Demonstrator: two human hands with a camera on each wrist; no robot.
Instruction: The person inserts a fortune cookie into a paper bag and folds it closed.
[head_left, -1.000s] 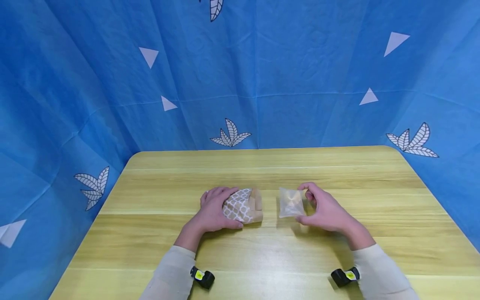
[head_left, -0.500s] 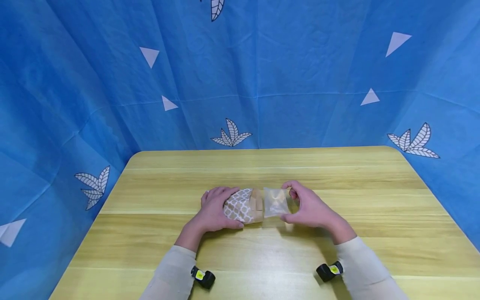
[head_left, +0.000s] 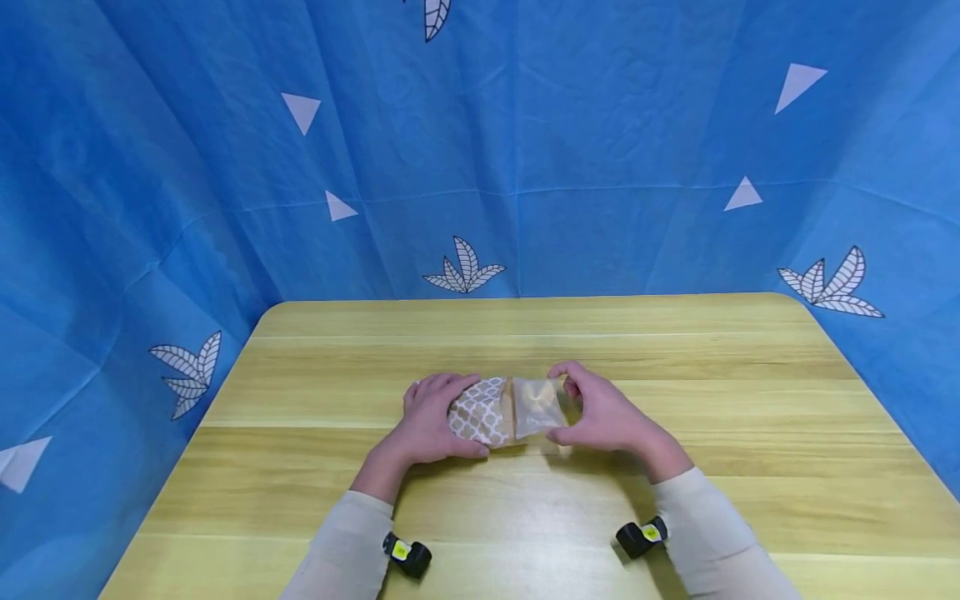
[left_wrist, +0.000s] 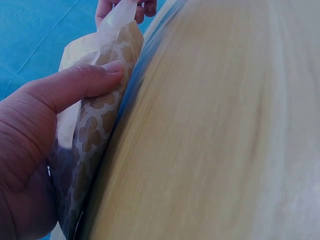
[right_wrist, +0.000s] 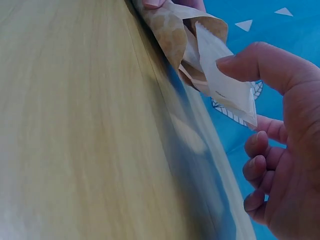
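Observation:
My left hand (head_left: 429,425) grips a brown paper bag (head_left: 480,412) with a white lattice pattern, which lies on its side with its mouth facing right. In the left wrist view the thumb (left_wrist: 95,77) presses along the bag's near side. Between the thumb and a finger of my right hand (head_left: 607,414) is a small translucent packet (head_left: 538,407) with something pale yellow inside. The packet's leading end sits inside the bag's mouth, and its outer part sticks out. From the right wrist, the bag (right_wrist: 170,37) shows an open mouth around the packet (right_wrist: 225,82). Its contents further in are hidden.
Both hands work above a light wooden table (head_left: 480,525). A blue curtain (head_left: 480,150) with leaf and triangle prints hangs behind it and along its sides. Black cameras (head_left: 407,556) are strapped at both wrists over light sleeves.
My right hand has moved left, carrying the packet from beside the bag until its leading end entered the bag's mouth. The left hand and the bag have stayed nearly still.

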